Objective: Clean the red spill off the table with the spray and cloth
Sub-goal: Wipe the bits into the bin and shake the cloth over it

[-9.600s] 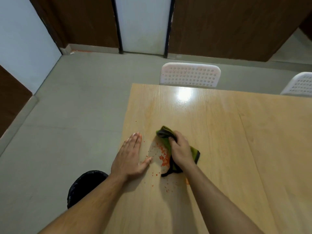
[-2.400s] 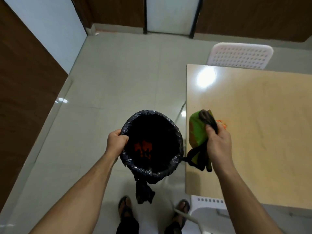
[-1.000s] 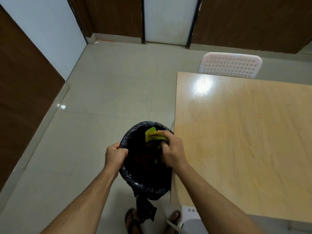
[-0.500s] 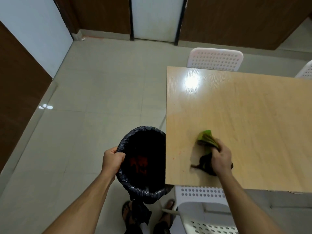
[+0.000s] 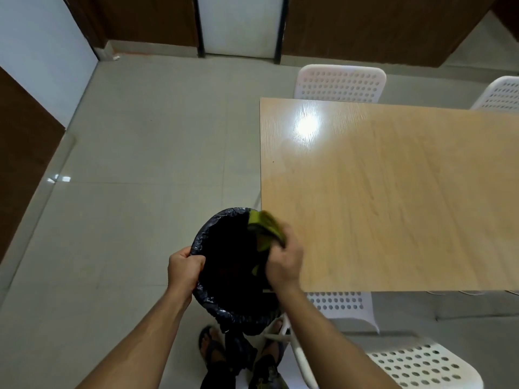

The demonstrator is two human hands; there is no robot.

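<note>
Head view: left hand (image 5: 184, 266) grips bin (image 5: 213, 303) rim; right hand (image 5: 285, 262) clutches green cloth (image 5: 264, 224) over it.

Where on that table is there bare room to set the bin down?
Nearly all of the table is bare, from the glare by the far white chair rightward. Only the near-left corner is crowded: the right hand, cloth and bin.

Both bare forearms reach forward and down from the lower edge of the view. The left hand (image 5: 184, 266) is curled tight, thumb on top, gripping the rim of a bin (image 5: 222, 307). The right hand (image 5: 283, 261), motion-blurred, has its fingers bunched round a cloth (image 5: 264, 227) over the bin's mouth.
</note>
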